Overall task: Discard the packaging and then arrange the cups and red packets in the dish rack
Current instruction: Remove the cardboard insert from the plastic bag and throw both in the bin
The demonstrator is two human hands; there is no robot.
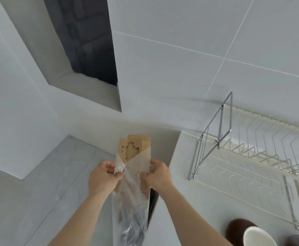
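I hold a flat brown cardboard packaging piece (pixel 134 148) partly inside a clear plastic bag (pixel 132 201), out over the floor left of the counter. My left hand (pixel 105 176) pinches the bag's left edge. My right hand (pixel 156 174) grips the cardboard and the bag on the right side. A cream wire dish rack (pixel 251 162) with a metal frame stands on the counter to the right, with nothing in it. A brown cup with a white inside (pixel 248 231) sits at the bottom right, and another brown cup (pixel 298 240) is cut off by the frame edge. No red packets are in view.
The white counter (pixel 180 201) runs along a white tiled wall (pixel 198 68). The grey floor (pixel 47 183) lies to the left, below a wall recess with a dark opening (pixel 92 41). A dark gap (pixel 153 201) shows beside the counter edge behind the bag.
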